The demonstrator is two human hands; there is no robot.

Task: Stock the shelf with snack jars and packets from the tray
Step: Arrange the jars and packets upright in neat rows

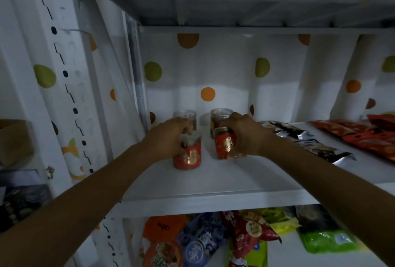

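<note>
Bare board lies open between the shelf (213, 202) front edge and both hands. The left hand (168, 136) grips a red-labelled jar (189, 155) standing on the shelf; the right hand (245, 134) clasps a second red jar (224, 145), a gap between them. Just behind the hands stand a rear left jar (184, 114) and rear right jar (220, 115); dark packets (320, 149) lie right of the right hand

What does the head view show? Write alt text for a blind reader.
The left hand grips the left front jar and the right hand the right front jar, both red-labelled, on a white shelf. Two back jars stand behind them; snack packets lie to the right.
</note>
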